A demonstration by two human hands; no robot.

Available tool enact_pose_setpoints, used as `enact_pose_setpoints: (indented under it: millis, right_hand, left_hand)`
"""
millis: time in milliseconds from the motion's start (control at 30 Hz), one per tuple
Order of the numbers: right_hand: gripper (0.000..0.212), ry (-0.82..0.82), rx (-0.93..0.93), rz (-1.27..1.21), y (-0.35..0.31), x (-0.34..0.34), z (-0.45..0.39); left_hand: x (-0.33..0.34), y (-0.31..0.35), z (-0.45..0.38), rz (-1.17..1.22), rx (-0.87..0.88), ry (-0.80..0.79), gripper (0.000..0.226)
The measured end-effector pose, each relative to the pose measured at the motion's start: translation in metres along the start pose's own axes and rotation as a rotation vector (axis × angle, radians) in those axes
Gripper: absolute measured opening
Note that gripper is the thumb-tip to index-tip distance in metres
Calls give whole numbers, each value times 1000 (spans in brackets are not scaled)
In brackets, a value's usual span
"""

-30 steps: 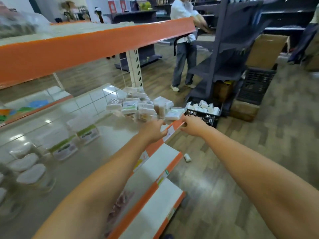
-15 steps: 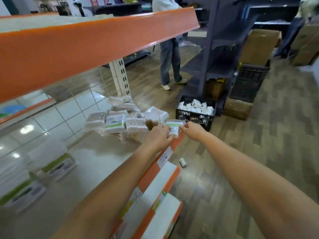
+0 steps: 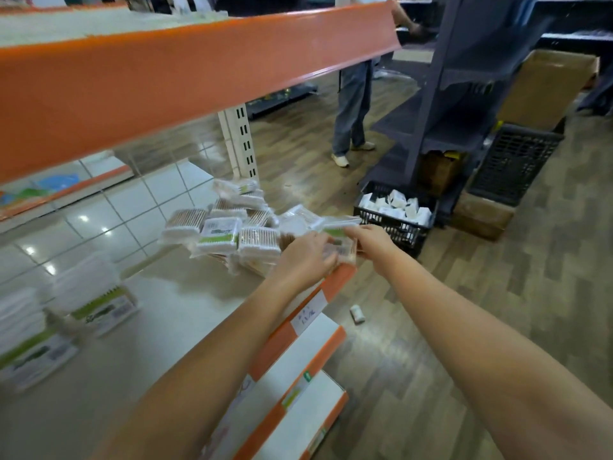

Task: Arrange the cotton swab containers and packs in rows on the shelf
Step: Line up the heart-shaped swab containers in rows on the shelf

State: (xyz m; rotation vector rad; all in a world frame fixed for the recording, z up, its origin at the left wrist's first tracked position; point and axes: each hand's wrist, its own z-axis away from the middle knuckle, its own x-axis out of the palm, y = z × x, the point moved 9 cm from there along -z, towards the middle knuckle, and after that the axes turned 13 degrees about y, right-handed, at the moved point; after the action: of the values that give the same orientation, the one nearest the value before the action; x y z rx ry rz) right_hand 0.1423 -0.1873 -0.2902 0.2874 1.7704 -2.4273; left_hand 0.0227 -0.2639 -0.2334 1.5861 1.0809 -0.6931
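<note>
Since a second ago, both hands closed in together on one clear cotton swab pack (image 3: 338, 242) at the shelf's front edge, at about 1 o'clock from the picture's centre. Left hand (image 3: 306, 257), earlier resting with fingers bent beside the heap, now laid over the pack's near left side. Right hand (image 3: 371, 242), earlier out past the shelf lip and apart from the left, now gripping the pack's right end, nearly touching the left hand. Pack lifted off the heap (image 3: 232, 232), tilted between the hands. Exact finger placement blurred.
</note>
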Motion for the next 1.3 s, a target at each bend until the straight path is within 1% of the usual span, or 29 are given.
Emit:
enact_pose_setpoints:
  millis: [100, 133, 233, 267, 333, 400, 467, 567, 633, 700, 800, 867, 967, 1000, 1067, 1133, 1233, 1300]
  right_hand:
    - [38, -27, -16, -58, -16, -8, -3]
    - [36, -41, -18, -79, -22, -11, -1]
    - [11, -81, -39, -133, -36, -20, 4]
    - [9, -86, -50, -156, -41, -23, 4]
    - [13, -100, -57, -212, -48, -27, 7]
    - [12, -125, -70, -250, -53, -28, 12]
    - [11, -161, -97, -252, -55, -29, 17]
    - [11, -207, -132, -242, -54, -29, 23]
    - [12, -225, -135, -232, -50, -30, 24]
    - [14, -233, -138, -222, -48, -33, 26]
    - [16, -257, -155, -202, -48, -33, 27]
    - [19, -285, -181, -157, -50, -30, 28]
    - [31, -344, -242, -2, -52, -21, 33]
    - [32, -361, -264, 61, -53, -17, 36]
    - [28, -398, -312, 197, -55, -5, 41]
    - [27, -434, -380, 319, -62, 7, 48]
    - [26, -461, -495, 427, -72, 27, 60]
    - [26, -470, -560, 467, -77, 39, 68]
  left_hand:
    - [-10, 6, -11, 30, -27, 40, 33]
    - [-14, 8, -14, 45, -39, 53, 34]
    - [-31, 18, -23, 105, -47, 120, 33]
    - [-37, 21, -26, 125, -42, 150, 33]
    - [-47, 26, -32, 157, -46, 205, 35]
    - [-53, 26, -38, 219, -100, 234, 40]
    - [-50, 22, -43, 327, -188, 191, 46]
    - [-36, 17, -45, 592, -357, 57, 53]
    - [-29, 18, -45, 620, -371, -8, 51]
    - [-25, 20, -44, 620, -340, -55, 41]
    - [-25, 23, -40, 647, -324, -82, 31]
    - [-31, 23, -37, 629, -318, -78, 25]
    - [-47, 18, -35, 570, -312, -45, 30]
    - [-54, 14, -33, 562, -320, -24, 31]
    - [-71, 6, -30, 544, -328, 20, 31]
    - [-90, -2, -25, 486, -299, 63, 28]
    - [-115, -15, -13, 412, -292, 115, 16]
    - [-129, -25, -2, 359, -328, 145, 17]
